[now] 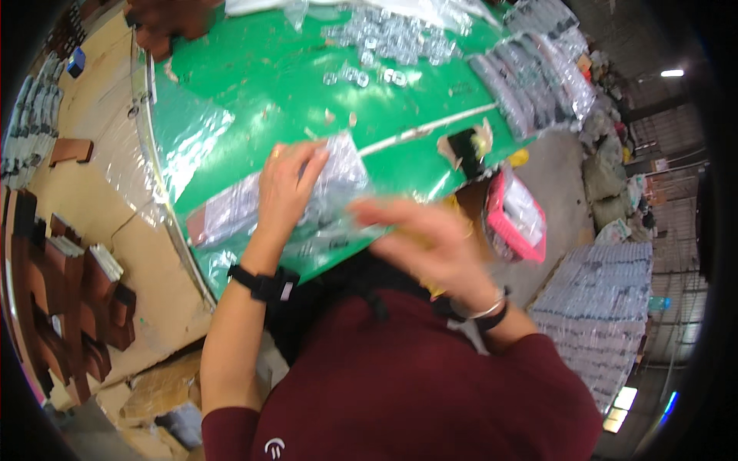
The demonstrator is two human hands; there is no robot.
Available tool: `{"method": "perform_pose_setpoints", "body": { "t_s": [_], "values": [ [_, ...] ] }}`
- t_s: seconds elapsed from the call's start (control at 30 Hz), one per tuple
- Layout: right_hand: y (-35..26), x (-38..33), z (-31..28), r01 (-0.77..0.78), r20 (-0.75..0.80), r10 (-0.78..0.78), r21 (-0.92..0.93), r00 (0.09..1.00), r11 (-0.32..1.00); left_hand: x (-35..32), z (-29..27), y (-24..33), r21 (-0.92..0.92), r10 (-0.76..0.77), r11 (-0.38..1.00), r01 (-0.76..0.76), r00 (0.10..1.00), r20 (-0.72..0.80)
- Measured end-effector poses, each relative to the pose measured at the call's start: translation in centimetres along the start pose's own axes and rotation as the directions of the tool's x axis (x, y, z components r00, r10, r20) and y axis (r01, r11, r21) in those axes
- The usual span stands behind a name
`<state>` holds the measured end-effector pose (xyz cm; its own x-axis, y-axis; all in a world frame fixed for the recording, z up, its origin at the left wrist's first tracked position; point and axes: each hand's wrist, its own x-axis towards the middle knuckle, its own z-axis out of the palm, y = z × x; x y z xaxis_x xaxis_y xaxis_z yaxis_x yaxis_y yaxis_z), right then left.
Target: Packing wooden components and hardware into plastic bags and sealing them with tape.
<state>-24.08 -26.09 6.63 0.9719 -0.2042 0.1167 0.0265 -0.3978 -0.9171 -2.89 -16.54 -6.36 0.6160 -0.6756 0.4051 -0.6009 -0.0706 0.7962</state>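
Observation:
A long package in clear plastic (238, 209) lies aslant on the green tabletop, a reddish-brown end showing at its left. My left hand (288, 180) is closed over its middle, fingers bent across the top and gripping the wrap. Loose, shiny film (342, 165) spreads at the right part of the package. My right hand (430, 242) is smeared by motion just to the right of the package, in front of the table edge. Its fingers look stretched out toward the film, with nothing visible in them.
Metal rings (392, 38) lie heaped at the table's far side. Wrapped bundles (530, 81) lie at the far right corner. A pink basket (516, 219) with plastic stands right of me. Brown wooden parts (84, 300) are stacked at the left; wrapped stacks (596, 307) stand lower right.

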Motion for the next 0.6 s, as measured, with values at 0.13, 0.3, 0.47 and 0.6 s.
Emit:
{"method": "perform_pose_setpoints", "body": {
  "t_s": [0.13,0.3,0.47,0.6],
  "values": [
    [5.6,-4.0,-2.5,-0.086,-0.205,-0.001,-0.414,0.979,0.906,-0.6,-0.1,1.6,0.021,-0.05,0.999,0.05,0.999,-0.007],
    [11.1,-3.3,3.6,-0.344,-0.382,0.272,-0.132,0.883,0.93,0.1,1.3,0.7,-0.006,-0.047,0.999,0.047,0.998,-0.035],
    [12.5,-2.5,4.6,-0.269,-0.529,0.083,-0.285,0.845,0.92,-0.3,0.9,0.6,0.033,-0.067,0.997,0.069,0.996,-0.053],
    [12.0,-4.3,3.7,-0.172,-0.57,0.01,-0.231,0.822,0.958,-0.1,0.7,0.7,0.074,-0.052,0.996,0.054,0.998,-0.038]
  ]
}}
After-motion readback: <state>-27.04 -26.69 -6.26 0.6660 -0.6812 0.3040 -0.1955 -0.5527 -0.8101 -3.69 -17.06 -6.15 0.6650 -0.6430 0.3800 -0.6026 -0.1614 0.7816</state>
